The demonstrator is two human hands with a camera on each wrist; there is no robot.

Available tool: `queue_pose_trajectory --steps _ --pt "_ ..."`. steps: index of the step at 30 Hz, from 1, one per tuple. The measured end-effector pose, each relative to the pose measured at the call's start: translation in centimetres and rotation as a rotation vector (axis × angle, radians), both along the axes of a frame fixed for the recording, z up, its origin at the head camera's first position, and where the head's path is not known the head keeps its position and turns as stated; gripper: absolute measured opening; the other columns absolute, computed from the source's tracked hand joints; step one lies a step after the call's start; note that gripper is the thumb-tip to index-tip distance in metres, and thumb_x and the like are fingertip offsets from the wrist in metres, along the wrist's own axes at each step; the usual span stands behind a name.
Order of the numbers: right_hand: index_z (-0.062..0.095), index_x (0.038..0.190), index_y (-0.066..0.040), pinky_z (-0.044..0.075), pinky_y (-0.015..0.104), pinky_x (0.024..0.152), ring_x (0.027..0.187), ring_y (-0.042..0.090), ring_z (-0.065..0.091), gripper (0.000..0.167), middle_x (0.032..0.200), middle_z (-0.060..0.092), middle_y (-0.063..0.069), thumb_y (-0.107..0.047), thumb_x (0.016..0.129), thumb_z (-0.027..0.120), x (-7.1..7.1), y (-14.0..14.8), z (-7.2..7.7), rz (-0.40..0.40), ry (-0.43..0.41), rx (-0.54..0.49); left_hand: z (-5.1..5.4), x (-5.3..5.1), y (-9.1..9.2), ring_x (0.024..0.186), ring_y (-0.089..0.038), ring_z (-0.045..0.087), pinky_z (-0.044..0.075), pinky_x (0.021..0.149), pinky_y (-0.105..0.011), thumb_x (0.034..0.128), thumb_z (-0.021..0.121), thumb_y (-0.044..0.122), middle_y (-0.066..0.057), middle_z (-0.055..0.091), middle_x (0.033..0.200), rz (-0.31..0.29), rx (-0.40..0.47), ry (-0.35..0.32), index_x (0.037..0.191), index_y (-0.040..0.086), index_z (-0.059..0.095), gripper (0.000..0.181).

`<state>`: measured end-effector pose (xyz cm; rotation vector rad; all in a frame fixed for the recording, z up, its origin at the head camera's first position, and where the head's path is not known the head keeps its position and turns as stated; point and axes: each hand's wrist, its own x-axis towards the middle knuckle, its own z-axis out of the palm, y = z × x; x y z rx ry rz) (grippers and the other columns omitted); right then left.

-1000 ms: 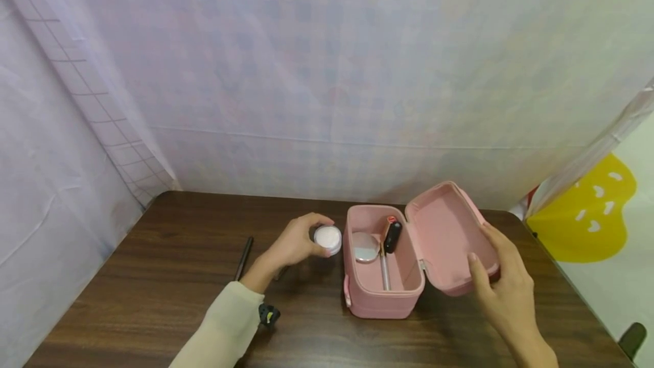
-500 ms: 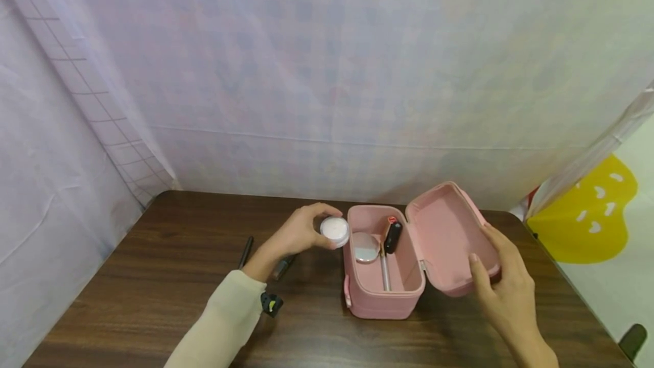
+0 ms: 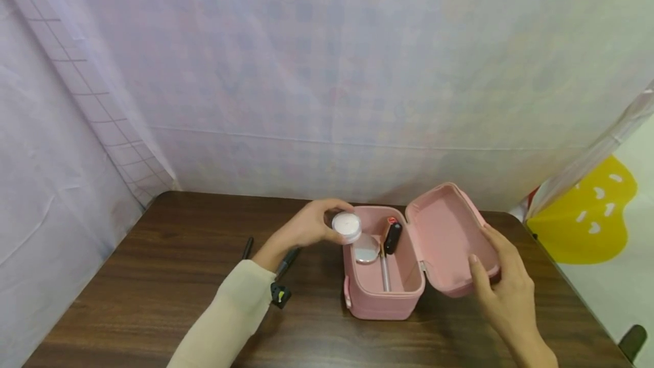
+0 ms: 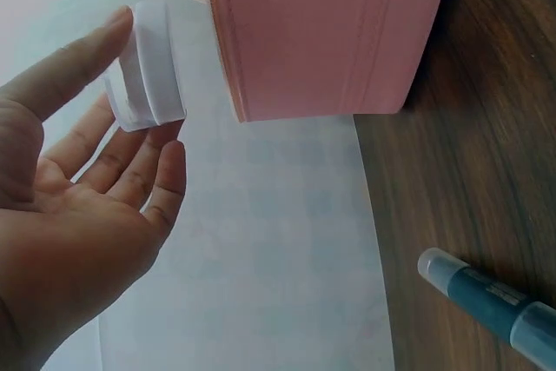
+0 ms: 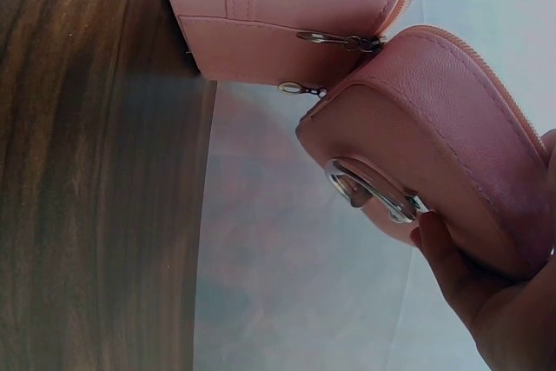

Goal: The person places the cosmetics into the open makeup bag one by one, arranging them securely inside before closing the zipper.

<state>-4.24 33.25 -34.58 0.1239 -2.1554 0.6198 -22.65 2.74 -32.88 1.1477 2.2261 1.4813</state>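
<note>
A small round jar with a white top [image 3: 347, 226] is pinched between the thumb and fingers of my left hand [image 3: 308, 226], at the left rim of a pink cosmetic case [image 3: 383, 306]. The left wrist view shows this jar [image 4: 158, 67] from the side, apart from the case wall. My right hand [image 3: 511, 288] grips the outer edge of the case's raised lid [image 3: 449, 237], thumb on the inner side. Inside the case lie a round silvery compact [image 3: 366, 250], a black tube [image 3: 393, 238], a red-ended item [image 3: 391, 220] and a slim silver-handled stick [image 3: 385, 275].
Left of the case, a teal tube with a clear cap [image 4: 486, 297] and a thin black stick [image 3: 248, 247] lie on the dark wooden table [image 3: 168, 277], partly behind my left arm. A pale curtain [image 3: 327, 101] hangs behind. Metal handle fittings [image 5: 369, 188] hang from the lid.
My left hand has carried the jar right and slightly away from me, from beside the case to over its left rim. The right hand and lid have stayed still.
</note>
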Motion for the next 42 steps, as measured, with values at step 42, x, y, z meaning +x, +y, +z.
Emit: queue_pose_trajectory --steps 42 --pt "0.050 0.136 -0.001 0.028 0.011 0.099 0.125 0.005 0.041 0.053 0.136 0.050 0.019 -0.008 0.084 0.061 0.1 0.0 -0.1 0.021 0.030 0.015 -0.9 -1.0 6.6 0.104 -0.008 0.053 0.045 0.091 -0.028 0.0654 0.084 -0.002 0.000 0.060 0.122 -0.328 -0.258 0.159 0.117 0.008 0.067 0.055"
